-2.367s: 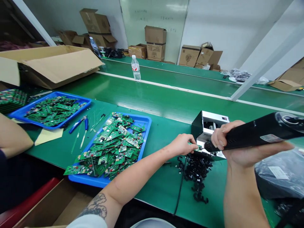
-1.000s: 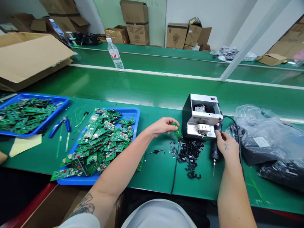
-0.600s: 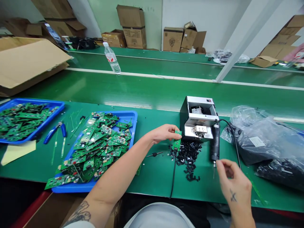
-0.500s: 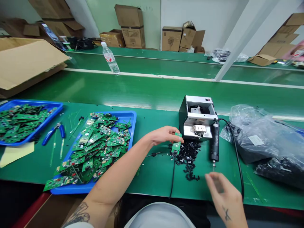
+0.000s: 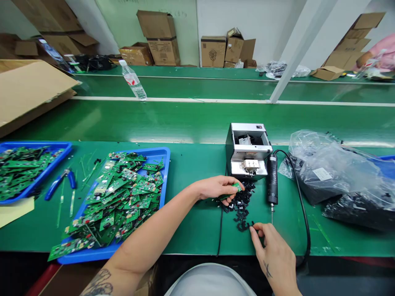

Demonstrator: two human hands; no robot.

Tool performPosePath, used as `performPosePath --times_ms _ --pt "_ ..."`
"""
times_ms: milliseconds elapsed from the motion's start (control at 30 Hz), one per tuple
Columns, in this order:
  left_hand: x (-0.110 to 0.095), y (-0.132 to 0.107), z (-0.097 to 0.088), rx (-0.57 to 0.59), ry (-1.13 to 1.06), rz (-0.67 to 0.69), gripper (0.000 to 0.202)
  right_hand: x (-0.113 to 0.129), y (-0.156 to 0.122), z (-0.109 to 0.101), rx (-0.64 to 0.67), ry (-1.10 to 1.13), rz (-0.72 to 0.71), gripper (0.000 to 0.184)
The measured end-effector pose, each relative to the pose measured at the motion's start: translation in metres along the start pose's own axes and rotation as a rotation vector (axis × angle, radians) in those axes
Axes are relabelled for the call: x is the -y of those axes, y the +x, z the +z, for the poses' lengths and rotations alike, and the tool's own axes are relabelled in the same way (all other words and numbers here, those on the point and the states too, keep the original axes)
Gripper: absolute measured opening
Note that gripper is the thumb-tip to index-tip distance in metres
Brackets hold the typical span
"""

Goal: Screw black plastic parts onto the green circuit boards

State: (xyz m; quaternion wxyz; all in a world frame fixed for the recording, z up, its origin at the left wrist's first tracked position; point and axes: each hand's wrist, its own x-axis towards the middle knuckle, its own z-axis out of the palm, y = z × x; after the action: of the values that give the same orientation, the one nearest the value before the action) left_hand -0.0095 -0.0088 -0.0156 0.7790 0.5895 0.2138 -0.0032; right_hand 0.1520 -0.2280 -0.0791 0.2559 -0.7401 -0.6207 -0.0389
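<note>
My left hand (image 5: 217, 188) is closed on a small green circuit board (image 5: 232, 191), held just above the pile of small black plastic parts (image 5: 240, 201) in front of the grey screw feeder (image 5: 247, 150). At the near edge of that pile, the fingertips of my right hand (image 5: 271, 253) pinch one black part (image 5: 249, 225). The black electric screwdriver (image 5: 272, 179) lies on the green table (image 5: 197, 230) right of the pile, with no hand on it.
A blue tray (image 5: 162, 166) heaped with green circuit boards sits to the left, a second blue tray (image 5: 58, 150) further left, blue pliers (image 5: 58, 185) between them. Plastic bags of black parts (image 5: 336, 176) lie right. A water bottle (image 5: 132, 84) stands on the conveyor; cardboard boxes line the back.
My right hand set the screwdriver down beside the feeder, drew back, then came forward to the near edge of the black parts. My left hand lowered the board toward the pile.
</note>
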Motion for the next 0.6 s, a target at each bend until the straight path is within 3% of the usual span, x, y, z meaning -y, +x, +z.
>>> performPosePath --times_ms 133,267,600 --pt "0.001 0.000 0.004 0.101 0.190 -0.082 0.045 -0.005 0.004 -0.001 -0.003 0.052 -0.024 0.016" --pt "0.005 0.004 0.011 0.118 0.292 -0.095 0.038 -0.012 0.015 -0.004 0.036 0.148 -0.077 0.010" --pt "0.011 0.007 0.020 0.079 0.223 0.061 0.026 -0.007 0.051 -0.020 0.055 0.169 -0.364 0.009"
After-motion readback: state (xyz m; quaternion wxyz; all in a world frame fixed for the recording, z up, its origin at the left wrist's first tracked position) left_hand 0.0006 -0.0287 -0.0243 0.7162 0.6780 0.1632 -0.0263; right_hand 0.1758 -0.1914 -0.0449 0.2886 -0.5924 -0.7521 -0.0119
